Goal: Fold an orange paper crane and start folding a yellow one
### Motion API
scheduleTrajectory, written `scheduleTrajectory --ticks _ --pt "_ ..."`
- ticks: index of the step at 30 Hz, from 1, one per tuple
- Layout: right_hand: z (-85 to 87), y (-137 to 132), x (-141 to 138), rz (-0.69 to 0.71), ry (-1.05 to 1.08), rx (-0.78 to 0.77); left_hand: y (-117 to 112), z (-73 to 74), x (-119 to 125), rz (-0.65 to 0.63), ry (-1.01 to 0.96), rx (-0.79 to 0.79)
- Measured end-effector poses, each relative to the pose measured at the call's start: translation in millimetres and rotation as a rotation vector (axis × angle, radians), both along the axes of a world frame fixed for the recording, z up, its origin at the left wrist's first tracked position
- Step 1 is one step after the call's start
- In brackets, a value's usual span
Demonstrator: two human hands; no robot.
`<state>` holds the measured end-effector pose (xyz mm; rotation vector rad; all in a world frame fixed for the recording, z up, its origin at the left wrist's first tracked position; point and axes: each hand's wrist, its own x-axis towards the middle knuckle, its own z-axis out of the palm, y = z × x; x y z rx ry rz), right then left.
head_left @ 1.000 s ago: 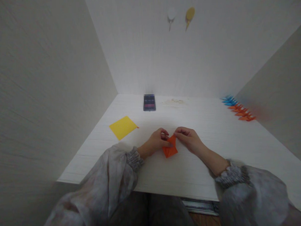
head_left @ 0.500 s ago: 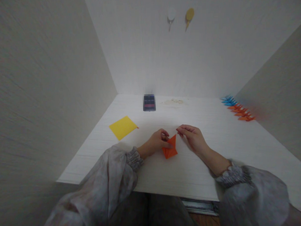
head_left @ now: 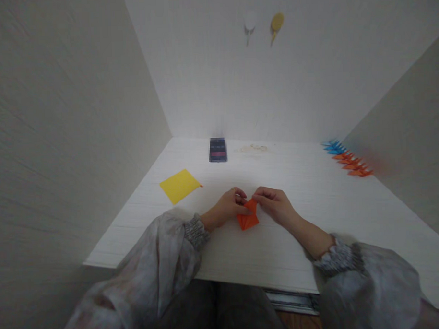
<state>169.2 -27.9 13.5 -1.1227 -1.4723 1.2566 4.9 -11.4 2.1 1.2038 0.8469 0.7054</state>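
A partly folded orange paper (head_left: 248, 219) lies on the white table (head_left: 315, 238) in front of me. My left hand (head_left: 226, 207) pinches its left side with curled fingers. My right hand (head_left: 274, 205) grips the paper's upper tip from the right, fingers bent round it. Both hands meet over the top of the orange paper, and they hide part of it.
A yellow square sheet (head_left: 179, 185) lies at the left of the table. A small dark box (head_left: 218, 149) stands near the back wall. A row of folded blue (head_left: 333, 146) and orange pieces (head_left: 353, 164) runs along the right wall. Two small shapes hang on the back wall.
Half a second ago my right hand was off the paper, a little to the right. It has moved back left and taken hold of the paper's tip again.
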Motion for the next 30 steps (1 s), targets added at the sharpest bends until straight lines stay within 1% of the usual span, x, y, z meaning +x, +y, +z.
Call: scheduleTrajectory --ticks 4,8,10,12,14,16,19,22,25,28,30 --pt "-2.1 0 0 -0.015 0.018 0.01 1 0.7 0 -0.014 -0.013 -0.007" --pt "-1.7 2 -2 -0.063 -0.051 0.013 0 4.4 0 0.024 0.01 0.011" --pt "-0.2 3 -3 -0.042 -0.094 -0.005 0 6.0 0 0.051 0.001 0.017" --pt "1.1 3 -4 0.007 -0.13 -0.024 -1 7.2 -1 0.07 -0.01 0.02" --pt "1.4 3 -5 0.042 -0.161 -0.024 -1 7.5 0 0.071 -0.002 0.044" --pt "0.6 3 -4 0.032 -0.183 -0.009 -1 7.2 0 0.059 0.023 0.095" --pt "-2.6 4 -3 -0.049 -0.178 0.018 -1 6.0 -1 0.026 0.06 0.171" --pt "-5.9 6 -1 -0.109 -0.128 0.051 -1 5.8 -3 0.048 0.072 0.25" --pt "-5.8 6 1 -0.09 -0.103 0.081 -1 8.9 -6 0.114 0.135 0.397" --pt "-1.7 6 1 -0.057 -0.184 0.17 -3 14.2 -9 0.146 0.281 0.587" --pt "1.7 5 2 -0.033 -0.249 0.248 -4 17.1 -10 0.146 0.36 0.665"
